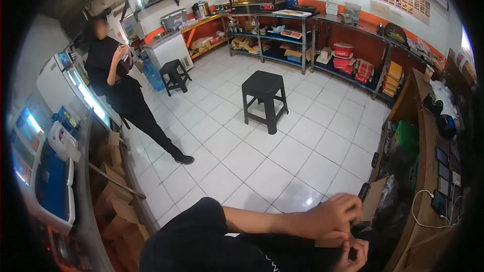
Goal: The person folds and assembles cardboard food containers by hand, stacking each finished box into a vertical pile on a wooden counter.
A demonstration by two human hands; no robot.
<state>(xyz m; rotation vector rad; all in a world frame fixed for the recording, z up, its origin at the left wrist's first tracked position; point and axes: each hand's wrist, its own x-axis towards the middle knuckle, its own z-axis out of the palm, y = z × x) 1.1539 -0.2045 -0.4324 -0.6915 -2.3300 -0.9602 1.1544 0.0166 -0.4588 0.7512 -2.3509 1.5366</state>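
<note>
My left forearm reaches across from the left in a black sleeve. My left hand (330,217) is bent at the knuckles, with its fingers curled together. Just below it, my right hand (357,256) has its thumb up and fingers curled, close against the left hand's underside. A small flat brown piece (328,243) shows between the hands; I cannot tell what it is. Whatever the fingers pinch is hidden or too small to name. My black clothing (201,242) fills the space under the arms.
A black plastic stool (263,93) stands on the white tiled floor (222,171). Another stool (175,76) is farther left. A person in black (118,80) stands at left, holding a small object. A wooden counter (421,231) with phones and cables runs along the right; cardboard boxes (123,221) sit left.
</note>
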